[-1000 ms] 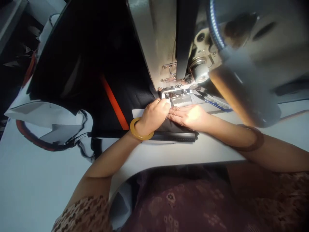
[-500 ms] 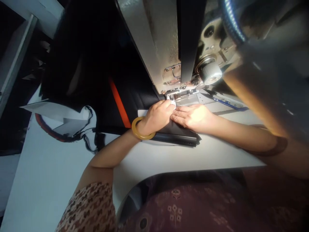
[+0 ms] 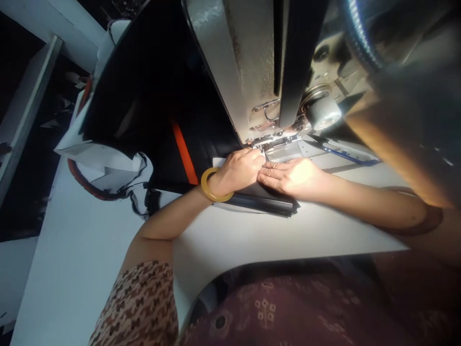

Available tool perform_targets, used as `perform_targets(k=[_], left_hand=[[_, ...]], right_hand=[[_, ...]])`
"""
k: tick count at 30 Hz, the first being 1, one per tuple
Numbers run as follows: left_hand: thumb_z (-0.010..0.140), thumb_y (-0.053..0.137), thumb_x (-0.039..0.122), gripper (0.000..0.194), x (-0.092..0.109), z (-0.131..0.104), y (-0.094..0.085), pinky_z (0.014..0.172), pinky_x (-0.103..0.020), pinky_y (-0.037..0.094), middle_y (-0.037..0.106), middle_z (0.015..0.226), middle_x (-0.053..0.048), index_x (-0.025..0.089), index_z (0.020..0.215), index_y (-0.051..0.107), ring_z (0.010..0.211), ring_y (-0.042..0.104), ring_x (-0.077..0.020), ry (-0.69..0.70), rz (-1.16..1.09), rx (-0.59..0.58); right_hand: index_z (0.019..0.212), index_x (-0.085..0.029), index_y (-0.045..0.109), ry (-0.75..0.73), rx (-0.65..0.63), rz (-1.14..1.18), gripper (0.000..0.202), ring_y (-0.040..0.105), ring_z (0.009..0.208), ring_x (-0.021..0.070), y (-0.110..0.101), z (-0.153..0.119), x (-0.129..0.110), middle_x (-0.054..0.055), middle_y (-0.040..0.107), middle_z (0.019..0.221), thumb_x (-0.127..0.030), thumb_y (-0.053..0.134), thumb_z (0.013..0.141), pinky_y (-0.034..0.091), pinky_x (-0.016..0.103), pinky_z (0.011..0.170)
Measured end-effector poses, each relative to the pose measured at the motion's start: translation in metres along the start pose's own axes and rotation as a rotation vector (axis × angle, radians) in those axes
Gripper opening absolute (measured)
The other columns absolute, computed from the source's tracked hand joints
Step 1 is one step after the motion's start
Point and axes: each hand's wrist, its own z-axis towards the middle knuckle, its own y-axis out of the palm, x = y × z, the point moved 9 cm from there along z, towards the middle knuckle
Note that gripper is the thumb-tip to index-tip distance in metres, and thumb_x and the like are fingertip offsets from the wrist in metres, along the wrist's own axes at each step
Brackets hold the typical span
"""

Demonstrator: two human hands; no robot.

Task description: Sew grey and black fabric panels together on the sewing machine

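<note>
My left hand (image 3: 240,168), with a yellow bangle (image 3: 216,185) at its wrist, is closed, its fingertips pinched at the presser foot (image 3: 258,144) of a sewing machine (image 3: 230,62). A small white piece shows at those fingertips, mostly hidden. Beside it, my right hand (image 3: 293,177) lies flat, fingers stretched out and touching the left fingers, on black fabric (image 3: 272,190). The fabric runs left under my left hand and carries an orange strip (image 3: 184,154). Near me its black rolled edge (image 3: 266,205) rests on the white table (image 3: 245,235).
Blue-handled thread snips (image 3: 351,154) lie right of the needle area. At the left are a white folded piece with dark and orange edging (image 3: 97,166). A large machine knob (image 3: 324,114) hangs above my right hand.
The whole view has shifted slightly, so the scene sits a little farther right. My left fingers now cover more of the small white piece. The right hand stays flat beside them.
</note>
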Motion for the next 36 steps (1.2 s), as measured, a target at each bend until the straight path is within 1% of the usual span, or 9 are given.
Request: perform_targets(k=[8, 12, 17, 20, 24, 28, 31, 34, 36], left_hand=[[0.087, 0.038, 0.012, 0.027, 0.002, 0.002, 0.001, 0.068, -0.027, 0.045, 0.063, 0.073, -0.005, 0.015, 0.076, 0.063, 0.071, 0.059, -0.0159, 0.068, -0.050, 0.051], [0.093, 0.040, 0.028, 0.027, -0.006, -0.019, -0.038, 0.078, -0.032, 0.046, 0.066, 0.086, -0.005, 0.019, 0.088, 0.064, 0.081, 0.061, -0.0169, 0.071, -0.045, 0.119], [0.091, 0.046, 0.034, 0.029, -0.112, -0.068, -0.126, 0.092, -0.047, 0.042, 0.061, 0.108, -0.011, 0.023, 0.116, 0.056, 0.109, 0.055, -0.0279, -0.579, 0.252, 0.301], [0.092, 0.042, 0.029, 0.046, -0.173, -0.087, -0.136, 0.089, -0.047, 0.043, 0.061, 0.106, -0.011, 0.023, 0.137, 0.038, 0.107, 0.056, -0.0294, -0.833, 0.295, 0.077], [0.096, 0.031, 0.021, 0.039, -0.233, -0.117, -0.141, 0.090, -0.046, 0.043, 0.060, 0.103, -0.004, 0.022, 0.134, 0.041, 0.104, 0.053, -0.0220, -0.974, 0.323, -0.098], [0.096, 0.029, 0.026, 0.040, -0.277, -0.178, -0.166, 0.090, -0.044, 0.044, 0.059, 0.102, -0.002, 0.024, 0.133, 0.044, 0.104, 0.049, -0.0200, -1.093, 0.343, -0.077], [0.094, 0.027, 0.037, 0.045, -0.284, -0.251, -0.188, 0.083, -0.043, 0.047, 0.060, 0.100, -0.004, 0.024, 0.133, 0.046, 0.102, 0.053, -0.0242, -1.228, 0.364, -0.084], [0.090, 0.021, 0.041, 0.055, -0.251, -0.339, -0.188, 0.077, -0.047, 0.050, 0.061, 0.088, -0.009, 0.020, 0.129, 0.053, 0.094, 0.057, -0.0298, -1.359, 0.392, -0.130], [0.087, 0.019, 0.049, 0.061, -0.213, -0.390, -0.165, 0.074, -0.051, 0.050, 0.063, 0.081, -0.010, 0.025, 0.135, 0.047, 0.090, 0.059, -0.0335, -1.375, 0.392, -0.169]], right_hand=[[0.122, -0.006, 0.058, -0.031, -0.087, 0.041, 0.037, 0.058, 0.112, 0.0277, 0.005, -0.002, 0.003, 0.016, 0.061, 0.124, -0.013, 0.044, 0.088, 0.052, 0.032, 0.063], [0.131, -0.011, 0.052, -0.048, -0.107, 0.185, 0.057, 0.054, 0.113, 0.0334, 0.002, -0.007, -0.005, 0.019, 0.059, 0.125, -0.042, 0.056, 0.084, 0.050, 0.039, 0.074], [0.129, -0.008, 0.056, -0.057, -0.030, 0.152, 0.064, 0.051, 0.117, 0.0356, -0.003, -0.008, -0.019, 0.023, 0.059, 0.122, -0.055, 0.053, 0.086, 0.044, 0.049, 0.093], [0.126, -0.006, 0.059, -0.042, -0.048, 0.090, 0.062, 0.053, 0.115, 0.0361, -0.001, -0.005, -0.023, 0.024, 0.060, 0.120, -0.054, 0.047, 0.089, 0.047, 0.048, 0.091], [0.128, -0.007, 0.058, -0.013, -0.106, 0.022, 0.062, 0.053, 0.114, 0.0375, 0.001, -0.004, -0.023, 0.025, 0.060, 0.120, -0.054, 0.045, 0.090, 0.051, 0.046, 0.085], [0.131, -0.009, 0.055, 0.000, -0.124, 0.019, 0.059, 0.051, 0.119, 0.0377, 0.003, -0.010, -0.020, 0.024, 0.057, 0.124, -0.051, 0.046, 0.091, 0.051, 0.046, 0.086], [0.131, -0.010, 0.055, 0.008, -0.119, 0.043, 0.057, 0.049, 0.122, 0.0363, 0.006, -0.015, -0.016, 0.022, 0.058, 0.124, -0.049, 0.045, 0.092, 0.051, 0.045, 0.087], [0.127, -0.009, 0.058, -0.012, -0.072, 0.073, 0.056, 0.047, 0.124, 0.0357, 0.005, -0.015, -0.016, 0.022, 0.057, 0.124, -0.050, 0.044, 0.092, 0.050, 0.046, 0.090], [0.125, -0.007, 0.059, -0.045, -0.042, 0.087, 0.056, 0.045, 0.124, 0.0361, 0.002, -0.013, -0.020, 0.023, 0.057, 0.123, -0.049, 0.045, 0.092, 0.048, 0.048, 0.093]])
